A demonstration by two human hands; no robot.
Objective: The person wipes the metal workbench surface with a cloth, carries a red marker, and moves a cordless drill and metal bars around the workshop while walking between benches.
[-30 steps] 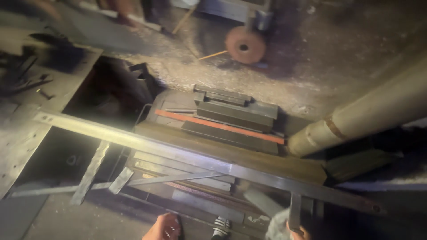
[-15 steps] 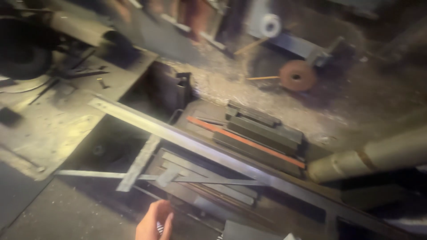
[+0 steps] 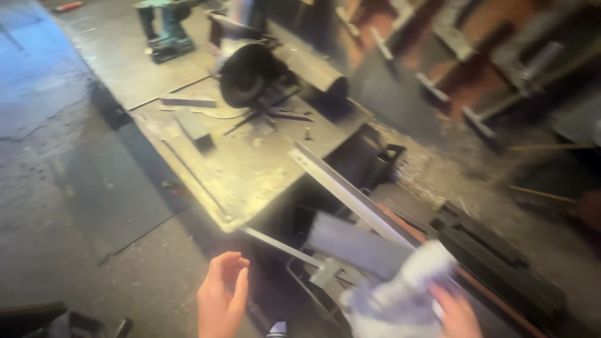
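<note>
The fingers (image 3: 233,275) of the left hand (image 3: 220,299) are loosely curled and a little apart, holding nothing, the hand hanging in the air above the grey concrete floor (image 3: 75,206) just beside the corner of the steel worktable (image 3: 250,169). The right hand (image 3: 456,313), low in the view, has its fingers closed around a crumpled white cloth (image 3: 400,294), which is blurred, so how tight the hold is cannot be told. The cloth looks light, soft and floppy, easy to bunch in one fist and unlikely to slip. Just beyond it a long flat steel bar (image 3: 350,191) slopes from the table edge down toward the right hand; it is likely heavy, rigid and sharp-edged, best gripped across its width near the lower end with the cloth as padding. Beside the bar lies a stack of dark metal sections (image 3: 494,256) with an orange strip (image 3: 488,291) along it. Further out on the table sit a round dark machine part (image 3: 245,75) and scattered offcuts (image 3: 194,125).
</note>
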